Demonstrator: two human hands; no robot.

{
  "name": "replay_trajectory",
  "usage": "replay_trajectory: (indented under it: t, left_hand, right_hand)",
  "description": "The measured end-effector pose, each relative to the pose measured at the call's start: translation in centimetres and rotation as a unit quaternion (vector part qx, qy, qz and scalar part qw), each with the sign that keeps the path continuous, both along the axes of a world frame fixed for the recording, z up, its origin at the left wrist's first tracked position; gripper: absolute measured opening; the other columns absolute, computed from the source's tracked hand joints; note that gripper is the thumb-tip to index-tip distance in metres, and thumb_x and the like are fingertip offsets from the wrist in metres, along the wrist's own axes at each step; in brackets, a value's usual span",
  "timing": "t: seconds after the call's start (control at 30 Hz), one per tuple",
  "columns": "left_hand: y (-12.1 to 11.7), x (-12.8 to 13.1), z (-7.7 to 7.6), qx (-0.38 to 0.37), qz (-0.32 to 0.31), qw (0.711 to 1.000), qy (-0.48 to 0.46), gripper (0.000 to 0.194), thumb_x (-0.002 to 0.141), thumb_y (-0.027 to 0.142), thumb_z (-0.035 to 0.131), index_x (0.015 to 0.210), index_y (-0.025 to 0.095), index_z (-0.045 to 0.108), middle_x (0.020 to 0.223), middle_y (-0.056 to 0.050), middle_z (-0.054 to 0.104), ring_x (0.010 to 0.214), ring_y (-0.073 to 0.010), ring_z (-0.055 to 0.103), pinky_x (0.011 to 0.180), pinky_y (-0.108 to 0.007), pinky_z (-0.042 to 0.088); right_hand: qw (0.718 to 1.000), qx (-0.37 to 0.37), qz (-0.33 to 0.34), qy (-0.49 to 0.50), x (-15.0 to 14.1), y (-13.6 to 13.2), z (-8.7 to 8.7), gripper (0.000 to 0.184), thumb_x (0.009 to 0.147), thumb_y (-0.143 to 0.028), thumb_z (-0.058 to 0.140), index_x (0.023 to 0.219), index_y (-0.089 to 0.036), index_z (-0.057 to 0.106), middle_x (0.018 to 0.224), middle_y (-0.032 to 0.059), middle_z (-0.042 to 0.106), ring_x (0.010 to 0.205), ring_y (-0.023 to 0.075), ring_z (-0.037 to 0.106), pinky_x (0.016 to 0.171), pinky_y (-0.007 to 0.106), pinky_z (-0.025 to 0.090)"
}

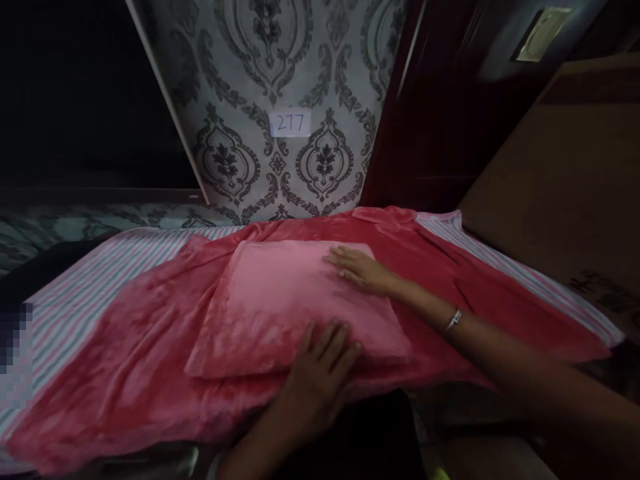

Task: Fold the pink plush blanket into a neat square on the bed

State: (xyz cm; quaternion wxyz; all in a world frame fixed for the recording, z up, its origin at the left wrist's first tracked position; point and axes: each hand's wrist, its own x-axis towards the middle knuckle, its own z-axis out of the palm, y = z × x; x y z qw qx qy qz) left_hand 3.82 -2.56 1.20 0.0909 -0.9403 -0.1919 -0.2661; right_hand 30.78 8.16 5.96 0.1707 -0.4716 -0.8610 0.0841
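Note:
A flat, nearly square pink plush cushion cover (270, 293) lies on a wrinkled red plush blanket (430, 300); whether anything is inside it I cannot tell. My left hand (323, 363) rests on its near edge, right of the middle, with fingers spread and pointing away from me. Farther back, my right hand (363, 270) lies flat near the cover's far right corner, fingers stretched out to the left. Neither hand grips anything. A thin silver bracelet (454, 319) circles my right wrist.
Under the blanket, a striped cloth (107, 273) shows at both sides. Behind stands a patterned wall (275, 167) with a paper label (290, 123) reading 277. A dark screen (95, 100) hangs at the left; a large cardboard box (575, 160) stands at the right.

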Motion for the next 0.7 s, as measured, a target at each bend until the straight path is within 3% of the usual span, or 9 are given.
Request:
replay_trajectory:
  t: [0.1, 0.2, 0.3, 0.43, 0.57, 0.7]
  left_hand:
    - [-0.3, 3.2, -1.0, 0.009, -0.001, 1.000, 0.026, 0.055, 0.096, 0.039, 0.051, 0.149, 0.023, 0.046, 0.154, -0.009, 0.048, 0.147, -0.0326, 0.033, 0.122, -0.057, 0.013]
    - [-0.1, 4.5, -2.8, 0.037, 0.037, 0.998, 0.016, 0.058, 0.093, 0.045, 0.056, 0.147, 0.026, 0.048, 0.155, -0.010, 0.045, 0.149, -0.0384, 0.028, 0.121, -0.061, 0.005]
    - [0.4, 4.7, -4.4, 0.063, 0.034, 0.997, 0.001, 0.057, 0.091, 0.047, 0.059, 0.143, 0.024, 0.054, 0.155, -0.010, 0.046, 0.151, -0.0399, 0.020, 0.121, -0.062, 0.002]
    - [0.9, 4.8, -5.2, 0.094, 0.009, 0.995, -0.035, 0.056, 0.087, 0.053, 0.063, 0.133, 0.022, 0.061, 0.153, -0.011, 0.048, 0.153, -0.0414, 0.015, 0.122, -0.063, 0.003]
    - [1.2, 5.3, -5.7, 0.104, 0.008, 0.992, -0.067, 0.051, 0.083, 0.050, 0.068, 0.125, 0.021, 0.065, 0.156, -0.013, 0.045, 0.151, -0.0428, 0.020, 0.122, -0.065, 0.007]
    - [1.4, 5.8, -6.7, 0.123, 0.014, 0.987, -0.097, 0.045, 0.079, 0.046, 0.073, 0.115, 0.020, 0.068, 0.153, -0.014, 0.048, 0.149, -0.0441, 0.025, 0.122, -0.066, 0.012]
  right_hand:
    - [0.998, -0.030, 0.037, -0.034, -1.6, -2.1, -1.2, 0.060, 0.104, -0.060, 0.027, 0.155, -0.031, 0.038, 0.166, 0.0059, 0.025, 0.154, 0.0290, 0.017, 0.122, 0.056, 0.016]
    - [0.996, -0.032, 0.058, -0.063, -2.8, -1.9, -2.5, 0.059, 0.104, -0.059, 0.032, 0.157, -0.034, 0.032, 0.167, 0.0029, 0.021, 0.154, 0.0278, 0.012, 0.123, 0.056, 0.011]
    - [0.996, -0.008, 0.032, -0.078, -2.4, 0.2, -3.2, 0.061, 0.103, -0.061, 0.034, 0.157, -0.035, 0.030, 0.167, 0.0021, 0.018, 0.155, 0.0275, 0.009, 0.123, 0.056, 0.006]
    - [0.996, -0.007, -0.019, -0.082, -0.8, 4.1, -3.2, 0.061, 0.102, -0.064, 0.030, 0.157, -0.037, 0.030, 0.168, 0.0017, 0.018, 0.154, 0.0323, 0.012, 0.121, 0.062, 0.007]
    - [0.995, -0.046, -0.054, -0.076, 0.8, 7.5, -3.2, 0.064, 0.100, -0.066, 0.029, 0.158, -0.037, 0.029, 0.166, 0.0042, 0.024, 0.152, 0.0324, 0.021, 0.120, 0.060, 0.013]
    - [0.984, -0.105, -0.125, -0.067, 2.3, 10.0, -3.5, 0.064, 0.101, -0.064, 0.024, 0.156, -0.034, 0.035, 0.165, 0.0049, 0.028, 0.153, 0.0289, 0.019, 0.121, 0.058, 0.011]
